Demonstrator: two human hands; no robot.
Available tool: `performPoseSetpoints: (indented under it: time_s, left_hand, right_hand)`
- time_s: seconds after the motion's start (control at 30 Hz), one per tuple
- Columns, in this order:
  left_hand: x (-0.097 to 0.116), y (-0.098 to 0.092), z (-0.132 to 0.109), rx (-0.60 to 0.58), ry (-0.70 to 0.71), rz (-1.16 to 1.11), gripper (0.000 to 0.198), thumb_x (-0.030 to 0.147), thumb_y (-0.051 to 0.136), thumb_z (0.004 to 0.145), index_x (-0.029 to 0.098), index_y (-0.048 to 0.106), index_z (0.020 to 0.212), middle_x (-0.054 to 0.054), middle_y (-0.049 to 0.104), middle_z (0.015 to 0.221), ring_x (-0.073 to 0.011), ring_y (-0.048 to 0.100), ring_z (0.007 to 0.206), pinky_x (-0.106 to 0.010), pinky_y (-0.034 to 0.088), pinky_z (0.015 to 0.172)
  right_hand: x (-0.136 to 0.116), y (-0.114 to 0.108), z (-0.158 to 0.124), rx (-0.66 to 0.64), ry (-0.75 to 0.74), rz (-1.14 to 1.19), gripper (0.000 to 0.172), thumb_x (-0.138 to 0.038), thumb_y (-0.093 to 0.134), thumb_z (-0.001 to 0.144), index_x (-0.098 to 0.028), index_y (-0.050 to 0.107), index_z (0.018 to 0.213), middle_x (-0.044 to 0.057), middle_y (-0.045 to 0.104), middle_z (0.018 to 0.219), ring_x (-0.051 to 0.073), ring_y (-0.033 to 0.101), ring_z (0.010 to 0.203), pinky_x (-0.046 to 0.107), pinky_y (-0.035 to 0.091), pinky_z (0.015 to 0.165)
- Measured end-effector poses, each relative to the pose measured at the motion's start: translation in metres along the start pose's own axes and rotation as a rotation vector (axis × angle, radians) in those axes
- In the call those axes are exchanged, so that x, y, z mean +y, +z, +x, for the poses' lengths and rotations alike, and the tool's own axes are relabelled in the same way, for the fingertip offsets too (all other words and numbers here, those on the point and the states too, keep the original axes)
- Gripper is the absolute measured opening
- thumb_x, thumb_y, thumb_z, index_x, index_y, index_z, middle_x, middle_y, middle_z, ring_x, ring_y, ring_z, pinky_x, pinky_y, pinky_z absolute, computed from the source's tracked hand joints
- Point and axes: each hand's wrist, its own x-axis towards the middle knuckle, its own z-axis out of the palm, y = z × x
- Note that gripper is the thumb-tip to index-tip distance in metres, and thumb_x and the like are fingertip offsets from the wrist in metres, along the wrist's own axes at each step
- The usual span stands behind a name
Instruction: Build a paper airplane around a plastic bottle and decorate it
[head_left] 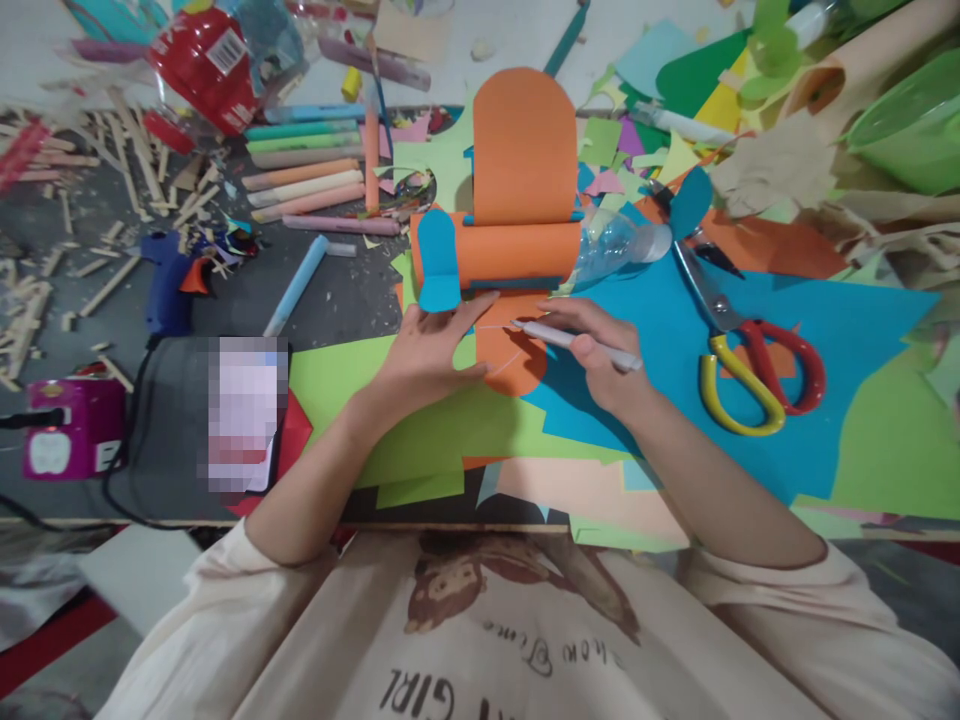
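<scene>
Over rounded paper (511, 348), slim pen (553, 335).

On my dark desk (172, 400), at left, I have wooden sticks (137, 150) and blue glue gun (166, 285); near middle, green paper (330, 370).

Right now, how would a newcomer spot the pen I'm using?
Start at the big blue sheet under the scissors. Left of them, your right hand grips a pale pen, its tip over the rounded orange paper. Unlike the coloured markers lying loose, it alone is held.

A dark tabletop (171, 420) lies before a white surface (450, 75), grey floor (90, 665) below.
</scene>
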Motion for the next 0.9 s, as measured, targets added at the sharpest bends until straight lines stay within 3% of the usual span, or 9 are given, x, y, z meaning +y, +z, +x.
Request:
performPoseSetpoints:
  time_s: [0.2,0.43,0.9]
  left_hand:
    - [0.002,-0.001,0.004,-0.032,-0.035,-0.012,0.072,0.043,0.061,0.084,0.027,0.032,0.149,-0.008,0.051,0.134,-0.0316,0.04,0.131,-0.041,0.031,0.108]
    - [0.004,-0.002,0.006,-0.021,-0.04,-0.009,0.077,0.045,0.066,0.081,0.027,0.033,0.148,-0.009,0.056,0.121,-0.0334,0.043,0.123,-0.04,0.033,0.104]
    - [-0.001,0.002,0.004,-0.021,-0.018,0.004,0.074,0.048,0.061,0.085,0.029,0.03,0.149,-0.01,0.05,0.135,-0.0348,0.039,0.131,-0.042,0.029,0.108]
  right_hand:
    - [0.005,0.005,0.008,0.161,0.087,0.09,0.029,-0.048,0.057,0.089,-0.022,0.066,0.081,0.0,0.065,0.071,0.013,0.06,0.062,0.027,0.048,0.057]
    - [0.003,0.011,0.015,0.15,0.089,0.061,0.013,-0.034,0.063,0.086,-0.023,0.066,0.08,0.0,0.07,0.076,0.015,0.066,0.069,0.028,0.05,0.059]
    - [0.002,0.011,0.014,0.147,0.099,-0.045,0.011,-0.03,0.06,0.085,-0.022,0.066,0.08,0.001,0.072,0.077,0.016,0.066,0.069,0.027,0.05,0.058]
